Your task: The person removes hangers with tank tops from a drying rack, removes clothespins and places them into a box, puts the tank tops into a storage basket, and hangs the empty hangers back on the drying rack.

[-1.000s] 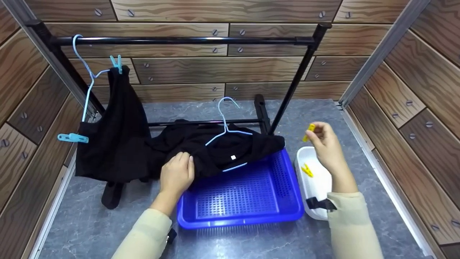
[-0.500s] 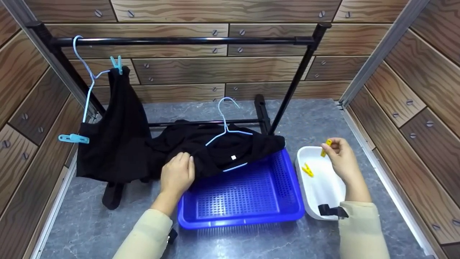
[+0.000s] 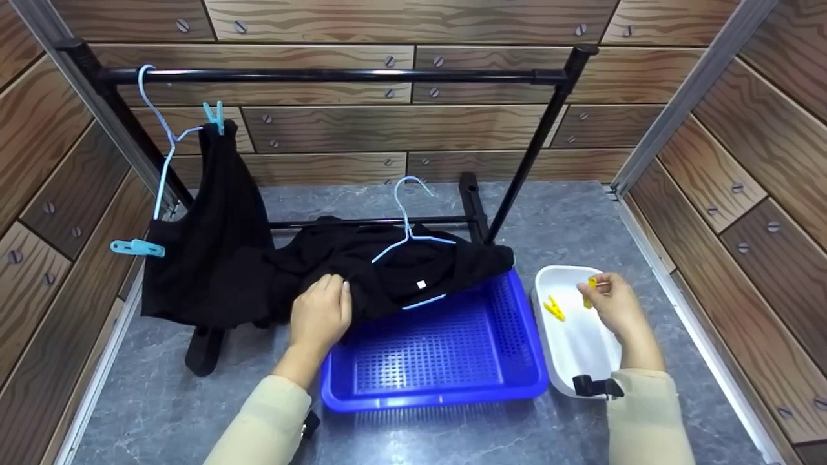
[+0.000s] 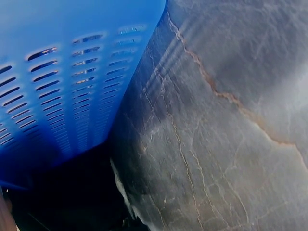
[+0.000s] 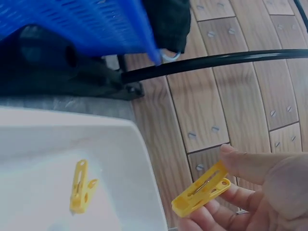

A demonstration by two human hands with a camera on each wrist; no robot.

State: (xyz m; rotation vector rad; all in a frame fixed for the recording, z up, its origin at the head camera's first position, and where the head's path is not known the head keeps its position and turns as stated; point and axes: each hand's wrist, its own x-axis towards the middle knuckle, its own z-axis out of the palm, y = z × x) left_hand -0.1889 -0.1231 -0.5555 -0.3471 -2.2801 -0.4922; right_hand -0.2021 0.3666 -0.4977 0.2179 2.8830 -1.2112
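My right hand (image 3: pixel 617 307) pinches a yellow clothespin (image 5: pixel 202 190) between thumb and fingers, over the far right part of a white tub (image 3: pixel 578 361). Inside that tub lies a second yellow clothespin (image 3: pixel 554 309). My left hand (image 3: pixel 321 310) grips the left part of a black garment (image 3: pixel 362 284), its fingers curled into the cloth. A light blue hanger (image 3: pixel 408 213) runs through this garment, its hook standing up bare. The garment drapes over the back of a blue basket (image 3: pixel 433 403). In the left wrist view barely a sliver of the hand shows, beside dark cloth.
A black clothes rack (image 3: pixel 336 75) stands behind. From its left end hangs another black garment (image 3: pixel 213 258) on a blue hanger (image 3: pixel 161 123), with light blue clothespins (image 3: pixel 137 248) at its edges. Wood-patterned walls (image 3: pixel 743 213) close in the grey floor (image 3: pixel 555 206).
My right hand has moved right and then toward me, bringing the yellow clothespin from beyond the white tub to above it. My left hand keeps its grip on the garment.
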